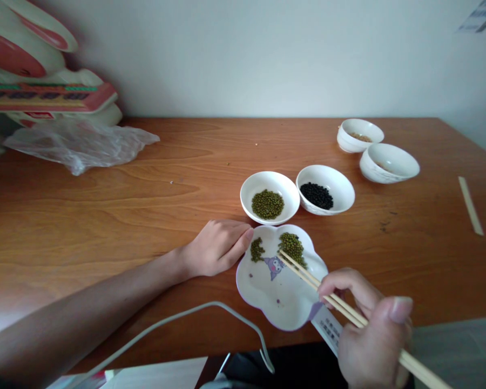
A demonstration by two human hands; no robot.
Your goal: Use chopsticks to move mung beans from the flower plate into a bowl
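Note:
A pair of wooden chopsticks [340,305] is held in my right hand [372,329], fingers closed round it. Their tips touch the larger pile of mung beans [291,248] on a white flower-shaped plate [263,300] with a purple rim and a cartoon print. A smaller mung bean pile [257,249] sits at the plate's upper left. My left hand [221,246] rests on the table, closed, its thumb and fingers against the plate's left rim. Just behind the plate stand a white bowl [246,189] of mung beans and another white bowl [344,189] of black beans.
Two more white bowls, a nearer one [370,167] and a farther one [344,141], stand at the back right. A flat wooden strip [471,205] lies at the right. A clear plastic bag [89,143] and a rabbit-shaped toy [52,97] occupy the back left. A pale cable [178,313] arches in front.

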